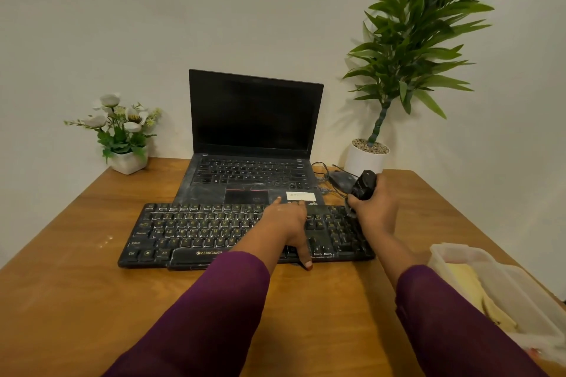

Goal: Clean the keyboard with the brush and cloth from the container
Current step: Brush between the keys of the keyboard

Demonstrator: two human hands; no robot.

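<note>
Purple sleeves (pixel 214 315) fill the near foreground, both forearms reaching forward over the wooden table (pixel 76 300). Just right of the right forearm sits a clear plastic container (pixel 459 254) with a yellow cloth (pixel 468 285) lying inside it. The black, dusty keyboard (pixel 183 232) lies flat under both hands, its long axis running left to right and its spacebar edge facing the person. The left hand (pixel 286 222) rests on the keyboard's right-of-middle keys, fingers straight and spread toward the far edge, the thumb hooked over the near edge; it grasps nothing. The right hand (pixel 375 208) is clenched around a black brush (pixel 363 185) above the keyboard's right end. The brush is tilted, its upper end sticking up and away past the knuckles, its lower end pointing down and left at the keys; whether it touches them is unclear. Beyond the left hand's fingertips stands an open laptop (pixel 254 113), and beyond the right hand lies a mouse (pixel 340 177).
</note>
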